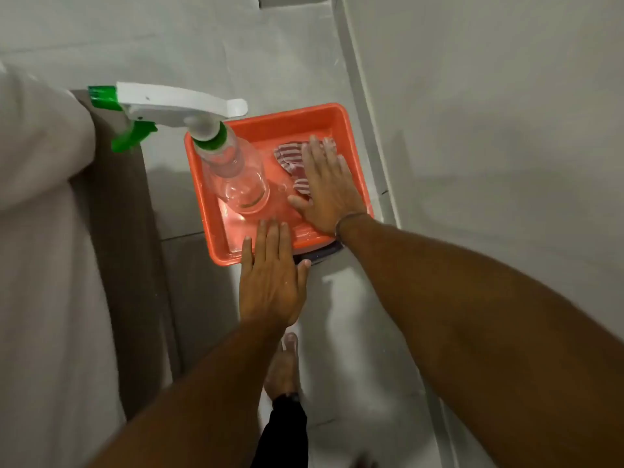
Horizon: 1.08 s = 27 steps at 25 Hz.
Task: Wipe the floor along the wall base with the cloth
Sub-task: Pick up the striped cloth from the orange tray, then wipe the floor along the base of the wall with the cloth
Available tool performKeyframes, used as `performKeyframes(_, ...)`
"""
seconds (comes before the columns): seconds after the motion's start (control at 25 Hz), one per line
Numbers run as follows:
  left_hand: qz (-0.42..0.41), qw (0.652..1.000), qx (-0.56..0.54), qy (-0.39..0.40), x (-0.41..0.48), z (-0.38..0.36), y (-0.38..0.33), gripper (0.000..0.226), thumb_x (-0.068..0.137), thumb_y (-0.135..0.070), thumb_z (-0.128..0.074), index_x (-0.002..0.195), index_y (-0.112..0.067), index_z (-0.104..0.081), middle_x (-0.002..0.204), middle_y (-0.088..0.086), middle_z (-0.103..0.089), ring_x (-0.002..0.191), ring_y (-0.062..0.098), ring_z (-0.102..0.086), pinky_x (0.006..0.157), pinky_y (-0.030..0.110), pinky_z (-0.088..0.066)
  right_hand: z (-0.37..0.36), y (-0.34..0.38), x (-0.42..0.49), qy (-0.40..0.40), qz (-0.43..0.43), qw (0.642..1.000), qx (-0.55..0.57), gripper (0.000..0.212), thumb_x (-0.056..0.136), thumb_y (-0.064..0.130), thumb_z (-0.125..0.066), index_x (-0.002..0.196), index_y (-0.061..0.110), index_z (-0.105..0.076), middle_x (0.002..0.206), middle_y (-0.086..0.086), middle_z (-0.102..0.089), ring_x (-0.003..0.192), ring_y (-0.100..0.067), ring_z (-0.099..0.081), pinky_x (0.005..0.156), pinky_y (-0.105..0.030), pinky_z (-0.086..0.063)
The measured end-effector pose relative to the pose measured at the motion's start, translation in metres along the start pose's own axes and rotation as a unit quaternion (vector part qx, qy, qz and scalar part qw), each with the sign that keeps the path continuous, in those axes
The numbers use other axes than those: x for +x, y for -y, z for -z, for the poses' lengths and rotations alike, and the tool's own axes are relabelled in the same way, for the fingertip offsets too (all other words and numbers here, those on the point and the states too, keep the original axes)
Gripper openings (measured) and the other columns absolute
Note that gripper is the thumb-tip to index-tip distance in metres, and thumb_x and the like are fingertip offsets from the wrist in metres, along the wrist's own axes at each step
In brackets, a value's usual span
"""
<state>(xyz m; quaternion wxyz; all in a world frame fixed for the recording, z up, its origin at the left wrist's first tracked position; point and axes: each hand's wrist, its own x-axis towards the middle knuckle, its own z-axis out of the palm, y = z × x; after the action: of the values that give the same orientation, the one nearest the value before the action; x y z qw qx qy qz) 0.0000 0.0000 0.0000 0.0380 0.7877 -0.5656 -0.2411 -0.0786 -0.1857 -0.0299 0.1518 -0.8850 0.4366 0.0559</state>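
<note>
A red-and-white striped cloth (293,161) lies crumpled inside an orange plastic tray (297,121) on the grey tiled floor. My right hand (329,189) is spread flat over the tray, its fingers over the right part of the cloth; I cannot tell if it touches it. My left hand (270,278) hovers flat over the tray's near edge, fingers apart, holding nothing. The wall base (363,130) runs along the tray's right side, up and away from me.
A clear spray bottle (236,173) with a white and green trigger head stands in the tray's left half. A bed with a pale sheet (40,231) and dark frame fills the left. My bare foot (283,366) stands on the floor below the tray.
</note>
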Motion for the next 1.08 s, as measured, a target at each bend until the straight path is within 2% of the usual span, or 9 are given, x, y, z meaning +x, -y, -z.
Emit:
performKeyframes(0.12,0.019,0.999,-0.003,-0.045,0.002,-0.008,0.003,0.072,0.112,-0.047,-0.044,0.169,-0.003,-0.038,0.177,0.020,-0.038,0.169,0.038,-0.028,0.138,0.052,-0.008,-0.012,-0.007,0.015,0.024,0.000,1.000,-0.020,0.095,0.099,0.067,-0.039,0.163,0.011,0.001,0.174,-0.015,0.001,0.160,-0.033,0.003,0.129,-0.051,0.000)
performKeyframes(0.2,0.011,0.998,0.010,-0.061,0.001,-0.013,-0.001,0.071,0.111,-0.046,-0.047,0.168,-0.003,-0.041,0.175,0.020,-0.042,0.168,0.039,-0.031,0.138,0.053,-0.010,-0.016,-0.010,0.020,0.026,0.004,1.000,-0.016,0.086,0.103,0.060,-0.039,0.164,0.011,-0.003,0.174,-0.015,-0.002,0.160,-0.034,0.000,0.130,-0.051,-0.003)
performKeyframes(0.36,0.012,0.998,0.018,-0.063,0.002,-0.014,-0.001,0.072,0.112,-0.046,-0.045,0.169,-0.002,-0.038,0.176,0.021,-0.039,0.169,0.040,-0.027,0.139,0.054,-0.008,-0.008,-0.009,0.022,0.027,-0.010,0.999,0.014,0.067,0.106,0.017,-0.049,0.163,0.013,-0.013,0.173,-0.012,-0.013,0.160,-0.031,-0.008,0.131,-0.050,-0.013)
performKeyframes(0.44,0.015,0.998,0.022,-0.051,0.000,-0.011,-0.002,0.074,0.113,-0.046,-0.044,0.171,-0.001,-0.033,0.178,0.022,-0.034,0.171,0.040,-0.022,0.139,0.055,-0.007,0.008,-0.003,0.018,-0.013,-0.029,0.997,0.071,0.065,0.104,0.005,-0.051,0.162,0.013,-0.023,0.172,-0.011,-0.021,0.160,-0.028,-0.015,0.129,-0.047,-0.021)
performKeyframes(0.6,0.003,0.998,0.053,-0.025,-0.028,-0.010,-0.013,0.081,0.112,-0.051,-0.036,0.176,-0.004,-0.017,0.185,0.018,-0.014,0.174,0.035,-0.006,0.140,0.052,0.000,0.054,0.018,-0.031,-0.176,0.006,0.968,0.179,0.058,0.102,0.012,-0.060,0.155,0.003,-0.038,0.163,-0.019,-0.038,0.155,-0.036,-0.028,0.122,-0.052,-0.036)
performKeyframes(0.72,0.010,0.999,0.046,0.003,-0.071,-0.024,-0.030,0.082,0.111,-0.053,-0.027,0.176,-0.005,-0.011,0.186,0.015,-0.002,0.172,0.029,0.008,0.140,0.051,0.003,0.063,0.029,-0.119,-0.268,0.009,0.935,0.234,0.051,0.109,0.027,-0.042,0.153,0.001,-0.039,0.161,-0.022,-0.041,0.154,-0.037,-0.029,0.118,-0.058,-0.041)
performKeyframes(0.8,-0.003,0.998,0.058,0.024,-0.101,-0.044,-0.034,0.082,0.111,-0.054,-0.022,0.176,-0.005,-0.009,0.186,0.015,0.002,0.169,0.028,0.013,0.140,0.052,0.003,0.043,0.029,-0.198,-0.255,-0.025,0.933,0.253,0.050,0.112,0.030,-0.029,0.156,0.006,-0.035,0.164,-0.016,-0.038,0.157,-0.029,-0.023,0.120,-0.054,-0.040)
performKeyframes(0.96,-0.027,0.993,0.098,0.054,-0.152,-0.122,-0.037,0.085,0.109,-0.058,-0.014,0.176,-0.006,-0.006,0.185,0.015,0.003,0.172,0.031,0.009,0.140,0.054,0.002,-0.066,-0.007,-0.347,-0.125,-0.115,0.959,0.229,0.061,0.100,0.004,-0.059,0.156,0.010,-0.036,0.164,-0.011,-0.038,0.157,-0.026,-0.025,0.124,-0.047,-0.035)
performKeyframes(1.08,-0.029,0.992,0.098,0.070,-0.166,-0.195,-0.036,0.088,0.108,-0.060,-0.012,0.177,-0.006,-0.008,0.186,0.015,0.004,0.173,0.033,0.008,0.140,0.053,0.002,-0.151,-0.048,-0.389,-0.029,-0.162,0.965,0.203,0.062,0.099,-0.002,-0.056,0.156,0.009,-0.037,0.165,-0.012,-0.036,0.157,-0.028,-0.025,0.126,-0.049,-0.030)
